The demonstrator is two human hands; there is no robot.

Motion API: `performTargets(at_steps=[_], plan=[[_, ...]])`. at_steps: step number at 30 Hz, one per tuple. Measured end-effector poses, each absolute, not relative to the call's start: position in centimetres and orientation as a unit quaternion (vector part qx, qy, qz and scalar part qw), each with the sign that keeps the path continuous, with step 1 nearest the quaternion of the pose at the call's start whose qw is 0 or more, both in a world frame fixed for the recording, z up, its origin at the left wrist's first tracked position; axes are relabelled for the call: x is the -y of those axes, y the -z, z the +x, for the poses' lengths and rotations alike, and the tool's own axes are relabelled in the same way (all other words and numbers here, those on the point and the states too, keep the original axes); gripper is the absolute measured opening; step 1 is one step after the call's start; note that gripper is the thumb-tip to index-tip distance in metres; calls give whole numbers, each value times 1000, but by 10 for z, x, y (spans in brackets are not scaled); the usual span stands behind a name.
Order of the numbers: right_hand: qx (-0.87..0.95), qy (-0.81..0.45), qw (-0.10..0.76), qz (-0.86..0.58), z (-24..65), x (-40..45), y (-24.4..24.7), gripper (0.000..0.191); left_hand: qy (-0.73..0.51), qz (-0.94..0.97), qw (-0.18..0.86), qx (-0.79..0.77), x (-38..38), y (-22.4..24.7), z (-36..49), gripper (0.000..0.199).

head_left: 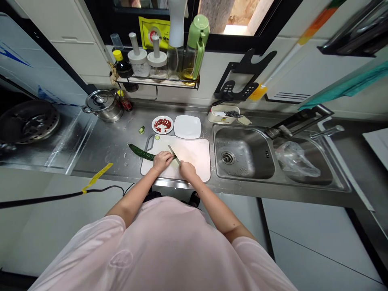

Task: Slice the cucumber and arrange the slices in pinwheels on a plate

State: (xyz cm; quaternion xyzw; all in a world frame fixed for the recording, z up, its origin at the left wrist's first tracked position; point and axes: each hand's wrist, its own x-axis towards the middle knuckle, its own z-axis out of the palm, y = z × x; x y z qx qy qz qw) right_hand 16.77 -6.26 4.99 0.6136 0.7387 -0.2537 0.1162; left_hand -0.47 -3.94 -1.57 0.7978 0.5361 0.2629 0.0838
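My left hand [162, 161] rests on a dark green cucumber [141, 152] and grips its end on a white cutting board [195, 161]. My right hand [188, 170] is closed around the handle of a kitchen knife [174, 154], whose blade stands right by my left fingertips. The blade's contact with the cucumber is hidden by my fingers. Two small cucumber slices lie near the board's top edge, one on the steel [141, 129] and one on the board [157, 137]. Just beyond sit a round plate of chopped red chili [162, 124] and a square white plate [187, 127].
A double steel sink [244, 152] lies to the right, with a plastic bag [297, 159] in its far basin. A steel pot [104, 106] and a gas burner [28, 122] are to the left. A shelf of bottles [157, 83] stands behind.
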Motion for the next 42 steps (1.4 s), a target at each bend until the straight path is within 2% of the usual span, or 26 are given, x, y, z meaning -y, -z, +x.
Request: performTargets(at_steps=[14,25,42], plan=[[-747,254,86,609,156,48,-45,28,-261,796,86,-539,39,18,-6,22],[-733,253,123,619,180,82,-44,26,-268,795,83,-538,40,14,-4,23],[-735,250,107,622,161,60,-47,29,-272,792,84,-541,40,14,-4,23]])
